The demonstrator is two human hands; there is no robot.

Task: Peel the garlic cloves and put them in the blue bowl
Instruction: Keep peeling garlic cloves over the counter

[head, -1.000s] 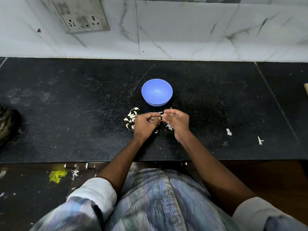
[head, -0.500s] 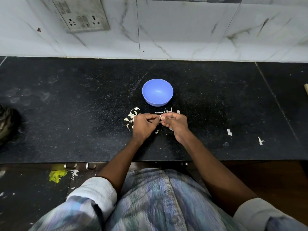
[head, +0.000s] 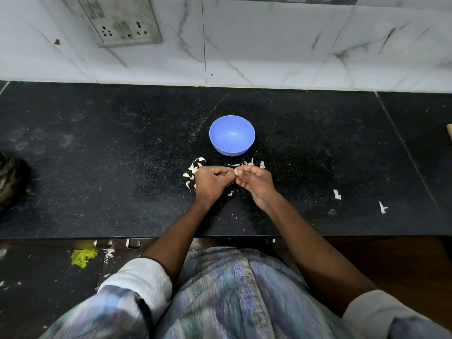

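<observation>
Now a garlic clove (head: 235,172) sits at frame centre, pinched between both sets of fingertips: left hand (head: 212,182) and right hand (head: 256,181) curl tight on it, knuckles nearly touching. Since a second ago the hands have barely shifted; peeling continues, nothing dropped. Blue bowl (head: 231,135) just above them looks empty. Peel scraps (head: 193,169) lie left of the hands, more (head: 247,164) below the bowl, on black countertop (head: 97,167).
</observation>
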